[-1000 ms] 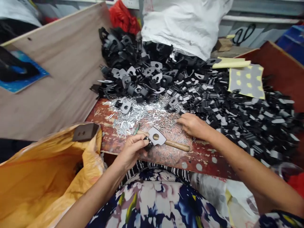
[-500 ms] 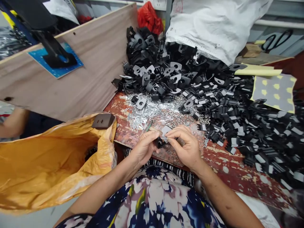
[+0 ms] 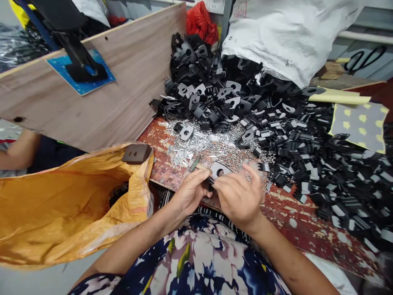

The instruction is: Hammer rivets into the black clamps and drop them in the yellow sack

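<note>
My left hand [image 3: 193,189] is closed on a black plastic clip part with a grey, holed plate [image 3: 218,168], low over the table's front edge. My right hand [image 3: 241,197] meets the clip part from the right. Its thumb and fingertips press against the clip's edge, and one finger is raised. Whether a metal pin sits between those fingertips is hidden. Just beyond my left thumb is a green and pale stick-like tool [image 3: 194,164]; I cannot tell whether the hand touches it. Loose metal pins [image 3: 202,141] are heaped behind both hands.
Black holed clip parts [image 3: 215,98] are piled at the back, smaller black pieces [image 3: 307,159] at the right. An orange sack [image 3: 92,205] gapes at the left, with a brown block [image 3: 137,153] on its rim. A wooden board [image 3: 123,69] stands behind; another person's arm [image 3: 21,151] shows beyond.
The clip part has turned, so its holed plate now shows. My right fingers have closed in against it; the thin pin they pinched earlier is no longer visible. The view has shifted slightly.
</note>
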Available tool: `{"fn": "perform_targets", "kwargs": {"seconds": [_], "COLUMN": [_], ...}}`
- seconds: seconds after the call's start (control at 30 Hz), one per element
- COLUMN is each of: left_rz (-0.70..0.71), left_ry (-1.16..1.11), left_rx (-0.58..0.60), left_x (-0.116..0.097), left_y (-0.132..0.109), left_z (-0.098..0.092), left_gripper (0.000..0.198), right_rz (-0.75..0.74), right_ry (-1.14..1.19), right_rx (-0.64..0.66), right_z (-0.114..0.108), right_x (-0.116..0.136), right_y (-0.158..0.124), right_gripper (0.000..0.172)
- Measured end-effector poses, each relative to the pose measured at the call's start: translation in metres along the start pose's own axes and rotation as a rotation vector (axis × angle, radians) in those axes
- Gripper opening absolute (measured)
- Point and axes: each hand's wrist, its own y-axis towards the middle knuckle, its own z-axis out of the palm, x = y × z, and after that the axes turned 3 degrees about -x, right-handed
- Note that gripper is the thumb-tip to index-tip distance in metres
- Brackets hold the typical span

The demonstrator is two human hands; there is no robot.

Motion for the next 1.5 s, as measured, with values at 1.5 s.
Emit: {"fn": "perform_targets", "kwargs": {"seconds": [1.5], "left_rz": [0.464], "left_ry": [1.054], "left_rx": [-0.403], "left_x": [0.003], "left_y": [-0.030], "left_z": [-0.122], "left_gripper": [0.042], "right_rz": [0.013], "right_ry": [0.072], "right_rx": [0.329], "right_z": [0.000], "right_x": [-0.006], "right_y": [-0.037], "right_gripper": [0.061]}}
